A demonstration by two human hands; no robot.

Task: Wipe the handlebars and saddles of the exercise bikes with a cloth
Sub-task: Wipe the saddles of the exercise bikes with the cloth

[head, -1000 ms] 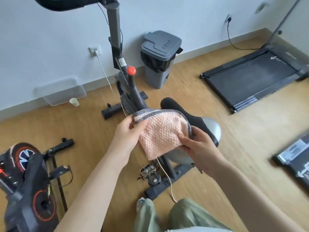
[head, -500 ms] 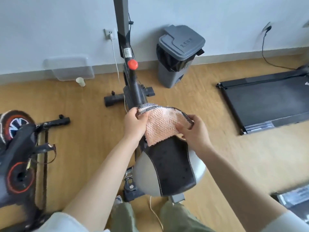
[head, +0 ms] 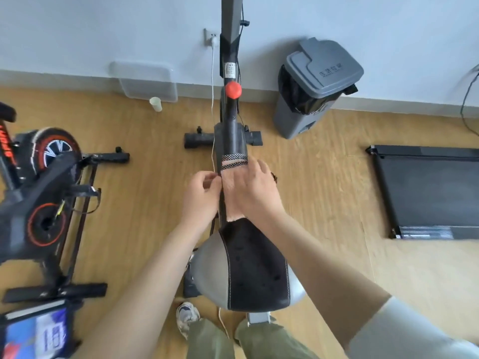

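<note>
A pink cloth (head: 230, 186) with a black-and-white checked hem is folded over the narrow nose of the black saddle (head: 255, 268) of the grey exercise bike (head: 230, 130) straight below me. My right hand (head: 259, 190) lies flat on top of the cloth and presses it onto the saddle nose. My left hand (head: 201, 193) pinches the cloth's left edge beside the nose. The wide rear of the saddle is bare. The bike's handlebars are out of view above the frame.
A second black and red exercise bike (head: 44, 203) stands at the left. A grey lidded bin (head: 316, 86) is by the wall, a treadmill deck (head: 427, 193) lies at right. A clear box (head: 145, 80) and a paper cup (head: 156, 103) sit by the wall.
My view has swung to look straight down the bike. The cloth, held stretched between both hands above the saddle, is now wrapped over the saddle nose, with my right hand on top.
</note>
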